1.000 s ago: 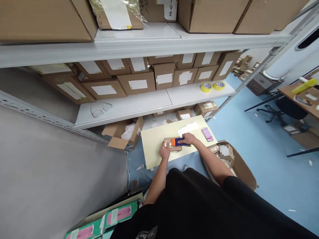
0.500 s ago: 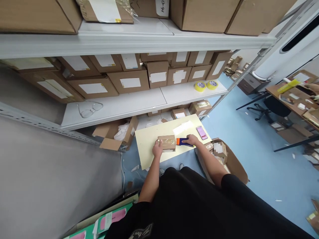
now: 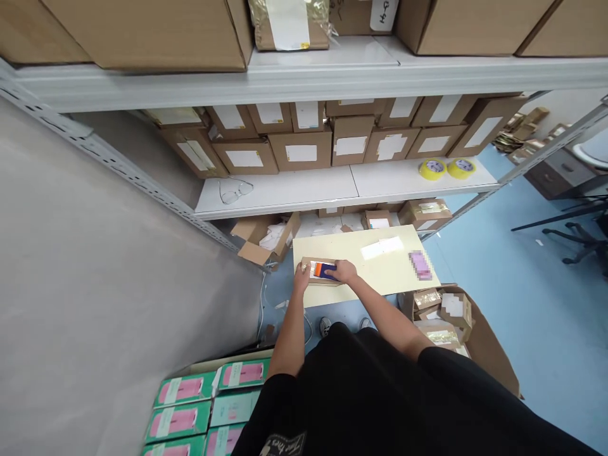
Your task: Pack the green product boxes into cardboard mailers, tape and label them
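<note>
On a pale yellow tabletop point(image 3: 332, 244) lies a small brown cardboard box point(image 3: 323, 282). My left hand point(image 3: 301, 277) grips its left end. In my right hand point(image 3: 342, 271) is a dark-blue hand tool with an orange end point(image 3: 325, 270), its exact kind unclear. The tool lies over a white label point(image 3: 312, 268) on the box's upper face, and the right fingers cover part of both. A white paper strip point(image 3: 381, 247) lies flat behind and to the right. Near the right edge rests a blurred pink-purple flat thing point(image 3: 420, 265).
Behind stands a metal shelf point(image 3: 294, 201) with several labelled boxes point(image 3: 301, 149), eyeglasses point(image 3: 236, 192) and two yellow tape rolls point(image 3: 432, 168). An open carton point(image 3: 259, 244) sits left; a large carton of boxes point(image 3: 489, 342) is at right. Green packages point(image 3: 183, 418) lie lower left.
The tool has moved left from beside the box onto it. A white label shows on the upper face, where clear tape showed before. The view has swung left.
</note>
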### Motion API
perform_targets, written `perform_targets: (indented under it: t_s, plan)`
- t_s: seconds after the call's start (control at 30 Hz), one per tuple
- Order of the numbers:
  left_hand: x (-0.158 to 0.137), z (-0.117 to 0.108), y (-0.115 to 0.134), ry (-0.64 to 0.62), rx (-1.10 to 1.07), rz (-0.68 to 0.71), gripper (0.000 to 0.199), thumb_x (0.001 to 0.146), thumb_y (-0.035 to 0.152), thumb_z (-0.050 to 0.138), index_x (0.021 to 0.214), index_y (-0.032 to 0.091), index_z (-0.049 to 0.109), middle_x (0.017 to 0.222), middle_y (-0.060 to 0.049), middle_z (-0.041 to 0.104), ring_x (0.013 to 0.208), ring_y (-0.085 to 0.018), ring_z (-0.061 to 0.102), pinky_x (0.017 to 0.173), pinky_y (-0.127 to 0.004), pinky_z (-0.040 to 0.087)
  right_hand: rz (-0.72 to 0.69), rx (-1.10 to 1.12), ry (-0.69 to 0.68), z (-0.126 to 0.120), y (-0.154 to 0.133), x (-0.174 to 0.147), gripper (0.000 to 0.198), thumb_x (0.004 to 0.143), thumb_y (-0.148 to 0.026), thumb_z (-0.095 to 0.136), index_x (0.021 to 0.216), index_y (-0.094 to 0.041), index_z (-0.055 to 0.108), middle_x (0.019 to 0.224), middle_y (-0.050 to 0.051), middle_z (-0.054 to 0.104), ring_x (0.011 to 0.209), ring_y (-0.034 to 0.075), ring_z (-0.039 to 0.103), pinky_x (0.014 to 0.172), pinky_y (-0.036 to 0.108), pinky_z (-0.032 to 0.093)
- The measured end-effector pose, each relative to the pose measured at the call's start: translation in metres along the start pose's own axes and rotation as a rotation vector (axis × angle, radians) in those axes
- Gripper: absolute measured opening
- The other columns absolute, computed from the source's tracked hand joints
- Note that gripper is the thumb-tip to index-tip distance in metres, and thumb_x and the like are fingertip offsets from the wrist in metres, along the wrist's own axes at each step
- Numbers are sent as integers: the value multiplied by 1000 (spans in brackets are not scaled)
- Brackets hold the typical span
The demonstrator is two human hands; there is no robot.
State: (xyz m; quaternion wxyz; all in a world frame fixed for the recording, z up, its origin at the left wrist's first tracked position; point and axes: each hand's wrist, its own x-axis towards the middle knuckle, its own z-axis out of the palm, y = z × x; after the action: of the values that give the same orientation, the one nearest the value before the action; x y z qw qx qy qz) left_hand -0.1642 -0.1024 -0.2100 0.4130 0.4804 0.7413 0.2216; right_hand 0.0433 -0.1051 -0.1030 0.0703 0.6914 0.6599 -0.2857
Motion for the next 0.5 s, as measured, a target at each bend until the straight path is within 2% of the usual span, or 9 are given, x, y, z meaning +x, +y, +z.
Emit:
perform_targets:
  t_s: [0.1,0.23,0.37,0.5]
  plan:
    - [-10,18,-3,-2,33,-60,57,105,54,37,147,20,53,136,-15,69,125,-29,66,104,-39,50,5,-59,-23,-1,-3,0,58,87,-67,67,118,-19,74,122,16,75,114,29,70,85,30,53]
    - [-25,54,4,-21,69,-84,57,105,51,36,151,19,48,139,-17,67,123,-31,67,101,-41,52,68,-86,-59,-6,21,-5,53,85,-62,70,118,-20,75,120,14,76,110,28,72,84,30,54]
    - [-36,91,23,-62,104,-64,57,106,50,33,152,19,46,138,-17,68,121,-31,68,98,-40,52,121,-79,-69,-17,70,-15,55,83,-65,72,116,-20,76,118,13,77,106,27,73,79,28,53]
    - [-41,107,33,-73,146,-42,55,108,49,29,150,18,46,134,-19,69,118,-31,69,97,-41,52,180,-122,-6,-36,141,-40,54,86,-66,70,111,-18,77,114,16,77,106,29,72,78,30,52]
